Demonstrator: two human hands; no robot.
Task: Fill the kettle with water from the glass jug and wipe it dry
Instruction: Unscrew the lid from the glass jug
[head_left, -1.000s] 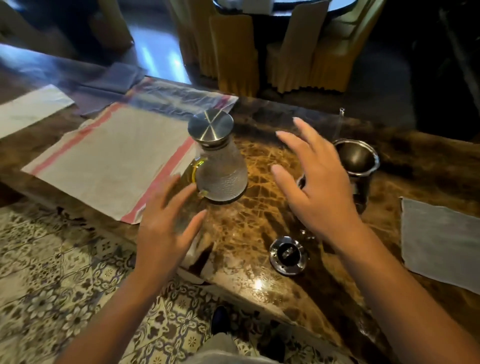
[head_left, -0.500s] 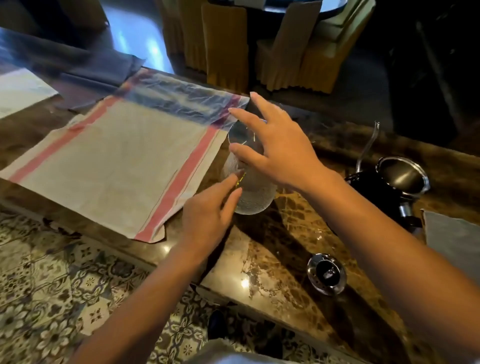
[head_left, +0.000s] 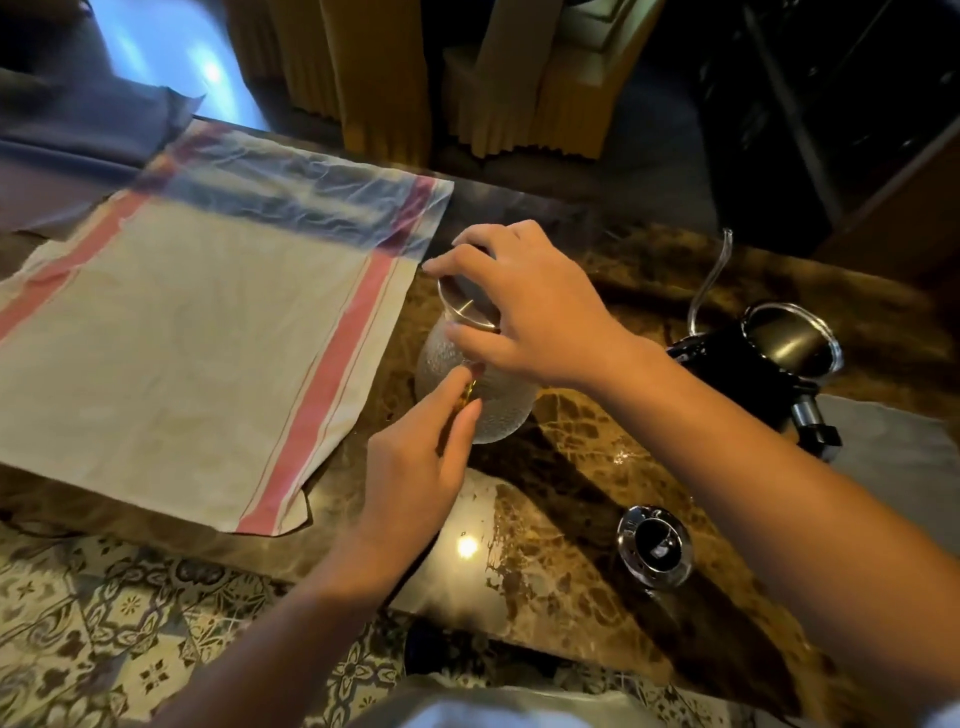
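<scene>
A textured glass jug (head_left: 501, 410) with a steel lid (head_left: 465, 306) stands on the brown marble table (head_left: 582, 467). My right hand (head_left: 524, 306) grips the lid from above, fingers curled round its rim. My left hand (head_left: 421, 462) holds the jug's yellow handle at its near side. The black kettle (head_left: 748, 374) with an open steel rim and thin spout stands to the right, apart from both hands. The kettle's round lid (head_left: 655, 545) lies on the table near the front edge.
A cream towel with red stripes (head_left: 197, 353) lies flat at the left, touching the jug's side. A grey cloth (head_left: 893, 457) lies at the right behind the kettle. Draped yellow chairs (head_left: 509, 93) stand beyond the table. Patterned floor tiles (head_left: 104, 623) show below.
Both hands came in from the open air onto the jug. My right hand closed over the steel lid and my left hand took the handle. The view shifted left.
</scene>
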